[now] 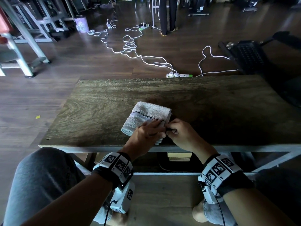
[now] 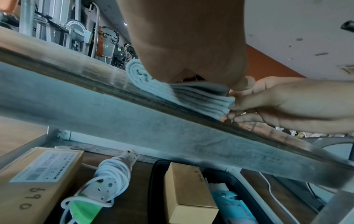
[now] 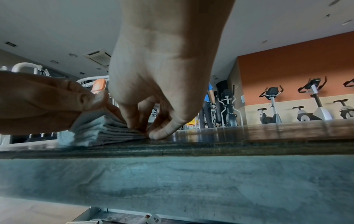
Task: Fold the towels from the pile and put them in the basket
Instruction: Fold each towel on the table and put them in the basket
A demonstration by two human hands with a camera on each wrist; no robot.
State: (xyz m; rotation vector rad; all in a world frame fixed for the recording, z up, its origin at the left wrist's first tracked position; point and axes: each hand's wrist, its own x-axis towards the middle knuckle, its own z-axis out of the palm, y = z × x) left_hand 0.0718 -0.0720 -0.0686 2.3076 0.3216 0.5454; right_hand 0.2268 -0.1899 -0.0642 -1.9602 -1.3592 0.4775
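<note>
A white towel [image 1: 145, 117] with a dark checked stripe lies folded into a thick square near the front edge of the wooden table [image 1: 105, 101]. My left hand [image 1: 155, 129] lies on its near right corner and presses it down with fairly straight fingers. My right hand [image 1: 170, 130] pinches the stacked layers at the towel's right edge. In the right wrist view, the right hand [image 3: 148, 131] has thumb and fingertips closed on the layered towel [image 3: 99, 131]. The left wrist view has the left palm [image 2: 191, 45] on top of the towel [image 2: 172, 91]. A black perforated basket [image 1: 247, 57] stands beyond the table's far right corner.
White cables and a power strip [image 1: 178, 75] lie on the floor behind the table. A person's legs [image 1: 167, 15] stand at the far end. Under the table sit cardboard boxes [image 2: 38, 181] and a coiled power strip [image 2: 113, 174]. Metal frames stand at far left.
</note>
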